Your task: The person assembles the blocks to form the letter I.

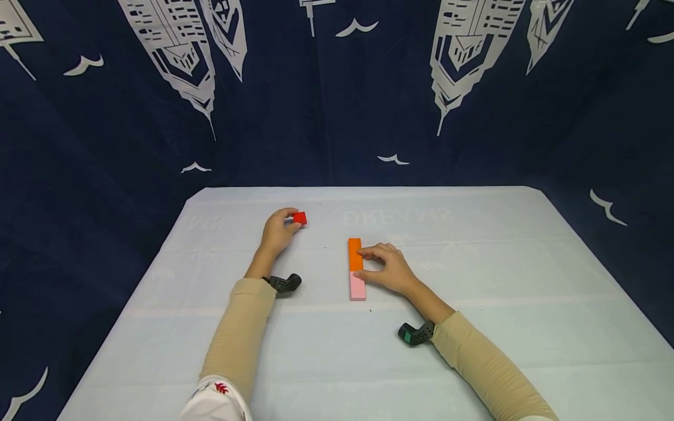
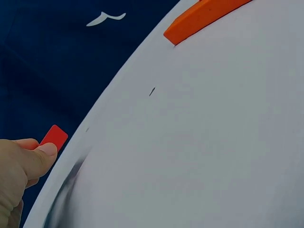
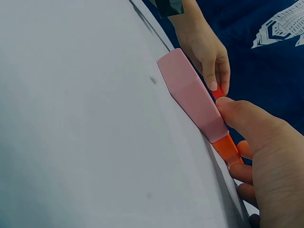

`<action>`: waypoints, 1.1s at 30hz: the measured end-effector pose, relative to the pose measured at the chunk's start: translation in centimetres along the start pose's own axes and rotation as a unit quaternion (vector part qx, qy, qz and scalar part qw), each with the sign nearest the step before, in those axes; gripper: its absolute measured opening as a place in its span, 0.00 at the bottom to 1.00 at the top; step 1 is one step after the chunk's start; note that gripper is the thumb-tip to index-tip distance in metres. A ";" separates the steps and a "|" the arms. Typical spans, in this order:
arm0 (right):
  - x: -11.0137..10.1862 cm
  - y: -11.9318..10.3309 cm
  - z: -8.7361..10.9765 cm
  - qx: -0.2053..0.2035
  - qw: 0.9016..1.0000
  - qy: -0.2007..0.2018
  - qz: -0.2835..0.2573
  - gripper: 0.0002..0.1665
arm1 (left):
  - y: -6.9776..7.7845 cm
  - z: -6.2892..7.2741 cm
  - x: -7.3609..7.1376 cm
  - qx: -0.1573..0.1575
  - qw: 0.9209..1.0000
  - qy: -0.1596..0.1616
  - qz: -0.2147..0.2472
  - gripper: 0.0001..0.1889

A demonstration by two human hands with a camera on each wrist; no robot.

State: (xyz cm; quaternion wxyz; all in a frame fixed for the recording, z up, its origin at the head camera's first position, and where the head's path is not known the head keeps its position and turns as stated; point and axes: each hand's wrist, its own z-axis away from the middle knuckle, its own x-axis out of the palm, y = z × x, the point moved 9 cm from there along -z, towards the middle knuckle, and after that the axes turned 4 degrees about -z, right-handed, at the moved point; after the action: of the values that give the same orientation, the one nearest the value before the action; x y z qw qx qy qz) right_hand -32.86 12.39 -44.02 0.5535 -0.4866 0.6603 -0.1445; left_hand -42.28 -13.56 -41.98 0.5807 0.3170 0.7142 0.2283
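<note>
A small red block (image 1: 299, 218) is pinched between the thumb and fingers of my left hand (image 1: 278, 231), toward the table's far side. The left wrist view shows the red block (image 2: 56, 137) protruding past the thumb. Near the middle, an orange block (image 1: 355, 254) and a pink block (image 1: 357, 287) lie end to end in one line, the orange one farther away. My right hand (image 1: 388, 268) is at their right side, thumb and fingers spread apart. Its thumb touches the pink block (image 3: 194, 95), while fingertips touch the orange block (image 3: 227, 149); the hand partly hides the orange one.
A white cloth covers the table (image 1: 316, 351). Behind it hangs a dark blue curtain (image 1: 326, 117) with white printed shapes. Black wrist devices sit on the left arm (image 1: 284, 283) and right arm (image 1: 416, 334).
</note>
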 end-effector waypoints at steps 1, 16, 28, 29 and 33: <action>0.0 0.0 0.0 0.000 1.000 0.000 0.000 0.29 | 0.0 0.0 0.1 -0.001 1.000 -0.001 0.001 0.19; 0.0 -0.1 -0.1 -0.004 1.000 0.002 -0.005 0.29 | 1.4 -0.1 1.7 0.014 1.000 -0.017 0.001 0.20; 0.0 0.0 0.0 0.001 1.000 0.001 0.000 0.29 | 2.5 -0.2 3.2 0.031 0.999 -0.035 -0.002 0.19; 0.0 -0.1 0.0 0.001 1.000 0.001 -0.001 0.29 | 2.6 -0.2 3.3 0.031 0.999 -0.037 -0.001 0.20; 0.0 -0.1 -0.1 0.001 1.000 0.001 -0.001 0.29 | 3.0 -0.2 3.8 0.034 0.999 -0.042 0.004 0.19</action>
State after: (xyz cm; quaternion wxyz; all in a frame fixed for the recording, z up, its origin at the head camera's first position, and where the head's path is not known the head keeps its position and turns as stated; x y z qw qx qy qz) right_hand -32.87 12.30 -43.95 0.5532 -0.4867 0.6602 -0.1458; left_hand -42.38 -8.77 -42.45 0.5982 0.3485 0.6954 0.1924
